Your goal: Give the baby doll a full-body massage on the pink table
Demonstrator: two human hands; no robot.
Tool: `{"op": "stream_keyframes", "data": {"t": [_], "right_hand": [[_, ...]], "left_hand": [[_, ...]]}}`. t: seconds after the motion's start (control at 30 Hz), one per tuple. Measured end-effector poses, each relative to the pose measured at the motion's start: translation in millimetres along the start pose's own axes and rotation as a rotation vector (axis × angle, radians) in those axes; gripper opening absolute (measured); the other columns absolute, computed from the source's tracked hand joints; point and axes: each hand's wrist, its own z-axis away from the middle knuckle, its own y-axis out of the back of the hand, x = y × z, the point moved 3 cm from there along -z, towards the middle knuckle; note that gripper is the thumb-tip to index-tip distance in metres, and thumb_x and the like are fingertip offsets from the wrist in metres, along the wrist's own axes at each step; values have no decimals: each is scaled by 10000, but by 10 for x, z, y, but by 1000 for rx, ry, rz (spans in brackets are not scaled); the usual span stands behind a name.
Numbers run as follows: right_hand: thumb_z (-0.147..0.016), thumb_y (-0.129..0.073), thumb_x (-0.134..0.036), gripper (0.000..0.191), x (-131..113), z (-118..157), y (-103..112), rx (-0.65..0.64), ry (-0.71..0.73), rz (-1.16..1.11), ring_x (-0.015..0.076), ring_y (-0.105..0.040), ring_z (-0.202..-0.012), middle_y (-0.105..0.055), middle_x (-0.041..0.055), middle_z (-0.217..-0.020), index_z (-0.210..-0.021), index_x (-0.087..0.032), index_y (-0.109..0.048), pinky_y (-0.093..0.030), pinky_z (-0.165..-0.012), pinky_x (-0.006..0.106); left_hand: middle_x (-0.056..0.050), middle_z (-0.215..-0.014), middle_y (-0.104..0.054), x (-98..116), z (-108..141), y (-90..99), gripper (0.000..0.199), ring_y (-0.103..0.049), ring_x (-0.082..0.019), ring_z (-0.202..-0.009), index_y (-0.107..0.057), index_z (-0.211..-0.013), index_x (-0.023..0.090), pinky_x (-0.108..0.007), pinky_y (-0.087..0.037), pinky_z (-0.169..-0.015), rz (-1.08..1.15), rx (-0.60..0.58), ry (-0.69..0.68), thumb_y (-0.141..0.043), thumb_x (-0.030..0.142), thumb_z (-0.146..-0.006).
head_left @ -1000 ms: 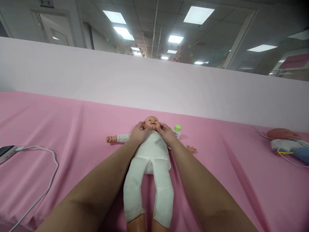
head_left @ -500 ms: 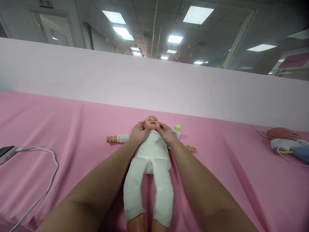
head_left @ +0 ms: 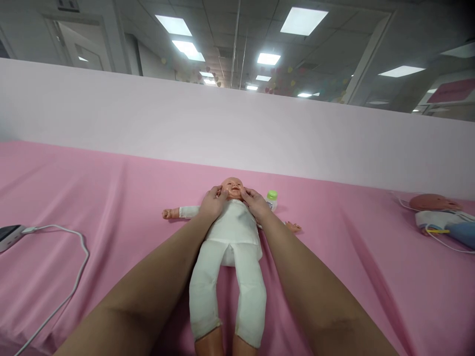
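Note:
A baby doll (head_left: pixel 233 222) with a white cloth body and hard, skin-coloured head, hands and lower legs lies on its back, head at the far end. My left hand (head_left: pixel 214 201) cups the left side of its head, thumb on the cheek near the mouth. On the opposite cheek rests the thumb of my right hand (head_left: pixel 256 203), its fingers curled round that side of the head. The doll's arms stretch out sideways, partly hidden behind my forearms. Just beyond my right hand stands a small clear bottle with a green cap (head_left: pixel 272 194).
Pink sheeting (head_left: pixel 122 207) covers the surface, with a low white wall (head_left: pixel 185 123) behind it and glass above. At left lies a white device (head_left: pixel 10 237) with a cable. A second doll (head_left: pixel 438 205) in white and blue lies at far right with thin tubing.
Both thumbs have slid slightly up and outward over the doll's cheeks, away from the chin. The doll and bottle stay in place; the view has shifted a little.

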Motion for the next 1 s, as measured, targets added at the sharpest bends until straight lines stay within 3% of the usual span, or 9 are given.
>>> {"op": "stream_keyframes", "data": {"t": [0.17, 0.37, 0.63, 0.83, 1.0], "right_hand": [[-763, -825, -541, 615, -24, 29, -9, 11, -31, -36, 260, -663, -1206, -703, 78, -1319, -1265, -238, -641, -524, -1048, 417], [-735, -854, -499, 642, 18, 5, -7, -2, -40, -4, 258, -684, -1158, -724, 73, -1268, -1273, -232, -627, -539, -1026, 429], [-850, -749, -503, 573, 22, -7, -1, -13, -8, 9, 245, -645, -1253, -676, 90, -1376, -1334, -224, -624, -492, -1095, 399], [-900, -661, -603, 549, -93, 45, 5, -5, 12, 101, 258, -626, -1281, -673, 76, -1386, -1325, -254, -664, -468, -1112, 411], [-947, -566, -633, 558, -53, 17, 26, 24, -5, 148, 252, -616, -1292, -667, 75, -1392, -1337, -245, -659, -440, -1139, 426]], "left_hand": [[-167, -1357, -666, 33, 44, 12, 706, -647, -316, -1204, -577, -1406, 192, -416, -499, -992, -67, -15, 0, -680, 623, -856], [-157, -1311, -692, 39, 52, 5, 670, -667, -310, -1166, -593, -1385, 198, -396, -508, -966, -75, -6, -25, -727, 567, -842], [-180, -1340, -668, 33, 24, 4, 565, -637, -309, -1205, -579, -1398, 165, -428, -489, -1000, -114, 0, -39, -585, 504, -946], [-180, -1339, -663, -24, -4, -17, 520, -609, -310, -1241, -592, -1389, 158, -452, -453, -1057, -88, 18, -56, -528, 471, -978], [-170, -1313, -683, -42, -21, -27, 492, -628, -300, -1215, -609, -1366, 164, -443, -463, -1048, -74, 21, -75, -519, 464, -986]]}}
